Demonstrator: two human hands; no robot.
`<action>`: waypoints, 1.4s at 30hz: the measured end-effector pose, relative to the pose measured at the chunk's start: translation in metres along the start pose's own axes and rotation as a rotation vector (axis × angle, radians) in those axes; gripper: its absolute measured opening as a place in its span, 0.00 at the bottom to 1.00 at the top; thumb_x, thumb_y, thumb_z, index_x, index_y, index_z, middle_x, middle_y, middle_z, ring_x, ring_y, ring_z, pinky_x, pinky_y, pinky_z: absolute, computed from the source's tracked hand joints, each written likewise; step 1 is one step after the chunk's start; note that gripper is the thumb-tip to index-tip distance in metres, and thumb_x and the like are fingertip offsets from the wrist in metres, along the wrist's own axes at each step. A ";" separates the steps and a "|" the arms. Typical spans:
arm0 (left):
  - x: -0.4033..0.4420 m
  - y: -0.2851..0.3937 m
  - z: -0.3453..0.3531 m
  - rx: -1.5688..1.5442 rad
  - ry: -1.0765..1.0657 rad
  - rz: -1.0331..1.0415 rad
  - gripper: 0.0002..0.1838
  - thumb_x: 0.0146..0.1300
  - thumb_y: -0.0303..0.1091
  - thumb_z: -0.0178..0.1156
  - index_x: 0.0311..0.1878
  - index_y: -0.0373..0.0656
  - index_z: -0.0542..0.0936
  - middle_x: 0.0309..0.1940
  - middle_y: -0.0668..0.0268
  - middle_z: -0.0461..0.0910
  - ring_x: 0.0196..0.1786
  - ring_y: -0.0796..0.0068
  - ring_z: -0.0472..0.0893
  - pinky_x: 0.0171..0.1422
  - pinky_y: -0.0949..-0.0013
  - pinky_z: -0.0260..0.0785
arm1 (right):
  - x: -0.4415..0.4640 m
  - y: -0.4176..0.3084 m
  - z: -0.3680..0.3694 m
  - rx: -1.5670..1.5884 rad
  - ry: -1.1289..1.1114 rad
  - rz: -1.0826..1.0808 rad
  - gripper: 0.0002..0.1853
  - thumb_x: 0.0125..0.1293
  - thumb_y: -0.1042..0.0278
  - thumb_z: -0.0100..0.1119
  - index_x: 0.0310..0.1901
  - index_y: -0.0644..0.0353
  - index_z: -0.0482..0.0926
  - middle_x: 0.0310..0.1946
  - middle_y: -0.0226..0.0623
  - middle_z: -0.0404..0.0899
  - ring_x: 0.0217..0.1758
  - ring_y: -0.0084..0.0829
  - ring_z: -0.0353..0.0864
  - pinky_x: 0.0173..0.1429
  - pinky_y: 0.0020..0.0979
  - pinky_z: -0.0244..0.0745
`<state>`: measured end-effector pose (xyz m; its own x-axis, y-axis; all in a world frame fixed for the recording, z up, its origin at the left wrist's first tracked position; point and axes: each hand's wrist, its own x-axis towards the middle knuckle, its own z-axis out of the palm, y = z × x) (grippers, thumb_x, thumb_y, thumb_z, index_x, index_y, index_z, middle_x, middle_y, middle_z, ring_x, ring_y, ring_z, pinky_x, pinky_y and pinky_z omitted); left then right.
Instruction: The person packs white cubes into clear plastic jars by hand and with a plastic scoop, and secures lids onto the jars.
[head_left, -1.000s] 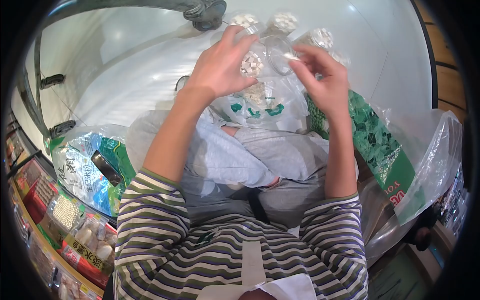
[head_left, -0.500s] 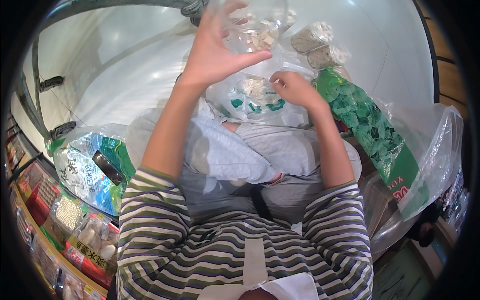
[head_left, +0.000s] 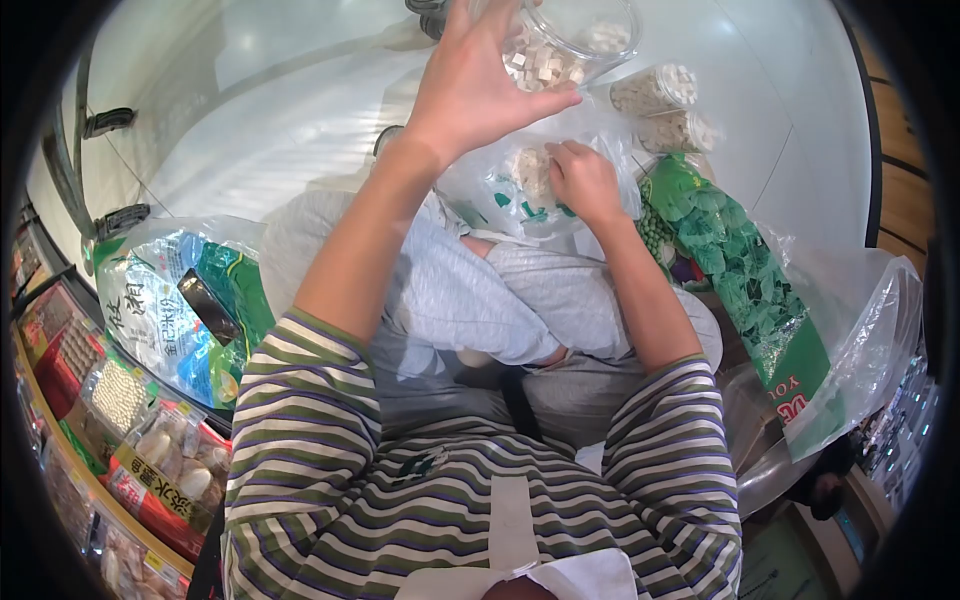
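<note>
Over pale glossy floor (head_left: 260,125), left hand (head_left: 470,85) clamped on clear plastic jar of off-white cubes (head_left: 545,62), spread grip likely for steadiness; right hand (head_left: 588,182), fingers bunched, at translucent green-printed bag (head_left: 480,182), apparently for easy reach; pinch contents unclear.

Head-level view, forward and down

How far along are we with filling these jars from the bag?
Looks done: the two jars on the floor beyond the bag look well filled with pale pieces.
In hand: the left hand holds a clear jar, apparently part full; the right hand is at the bag.
Left: pale pieces remain in the bag, amount unclear.
</note>
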<state>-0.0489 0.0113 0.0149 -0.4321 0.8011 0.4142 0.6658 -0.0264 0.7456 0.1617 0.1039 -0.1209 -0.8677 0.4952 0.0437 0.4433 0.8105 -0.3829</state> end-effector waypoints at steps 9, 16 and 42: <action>0.002 0.005 -0.001 -0.058 -0.009 0.013 0.42 0.44 0.41 0.81 0.62 0.34 0.73 0.69 0.47 0.63 0.71 0.49 0.67 0.67 0.59 0.75 | 0.000 0.014 0.013 0.104 0.104 0.035 0.10 0.59 0.75 0.62 0.43 0.58 0.86 0.38 0.40 0.83 0.38 0.48 0.84 0.44 0.44 0.81; 0.001 0.006 0.000 -0.095 -0.037 -0.009 0.42 0.45 0.41 0.81 0.62 0.33 0.73 0.71 0.48 0.60 0.72 0.51 0.67 0.66 0.59 0.76 | 0.000 0.016 0.019 0.131 0.087 0.106 0.08 0.59 0.74 0.64 0.40 0.61 0.84 0.37 0.46 0.82 0.37 0.52 0.83 0.44 0.46 0.80; -0.010 -0.008 0.006 0.247 -0.261 -0.091 0.43 0.44 0.44 0.79 0.67 0.48 0.73 0.68 0.54 0.66 0.61 0.50 0.78 0.63 0.55 0.75 | 0.021 -0.002 -0.141 0.726 0.193 0.495 0.09 0.63 0.68 0.70 0.38 0.65 0.83 0.25 0.26 0.80 0.25 0.17 0.77 0.29 0.23 0.72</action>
<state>-0.0461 0.0065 0.0019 -0.3479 0.9200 0.1806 0.7722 0.1719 0.6117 0.1747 0.1569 0.0111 -0.5333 0.8321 -0.1524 0.4483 0.1252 -0.8851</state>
